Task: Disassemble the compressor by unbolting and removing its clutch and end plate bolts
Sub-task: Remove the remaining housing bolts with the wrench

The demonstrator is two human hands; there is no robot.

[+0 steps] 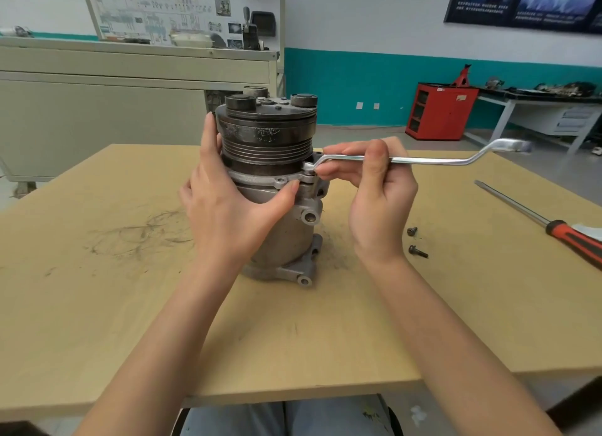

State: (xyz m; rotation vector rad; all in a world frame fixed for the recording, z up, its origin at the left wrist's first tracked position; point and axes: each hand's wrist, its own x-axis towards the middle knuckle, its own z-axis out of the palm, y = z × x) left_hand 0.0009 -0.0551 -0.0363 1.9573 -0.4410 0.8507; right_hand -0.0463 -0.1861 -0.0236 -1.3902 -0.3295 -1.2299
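The compressor [290, 240] stands up tall near the middle of the desk [130, 305], a bit toward the far edge. Its dark round clutch [265, 132] is on top, and the grey body is below.

The left hand [224, 207] holds the compressor from the left side. Its fingers [208, 135] reach up beside the clutch, and the thumb lies across the front, just under the grey rim. So these fingers are wrapped around the compressor.

The right hand [378, 194] holds a long silver wrench [433, 159]. Its fingers [345, 150] are closed around the wrench close to the ring end. That ring end sits on a bolt [309, 172] at the rim on the right side of the compressor. The long handle sticks out toward the right edge of the desk.

Two small dark bolts [412, 231] [418, 251] lie loose on the desk, near the right hand. A screwdriver [553, 225] with a red and black handle lies by the right edge.

A red cabinet [439, 111] stands on the floor, far behind the desk.
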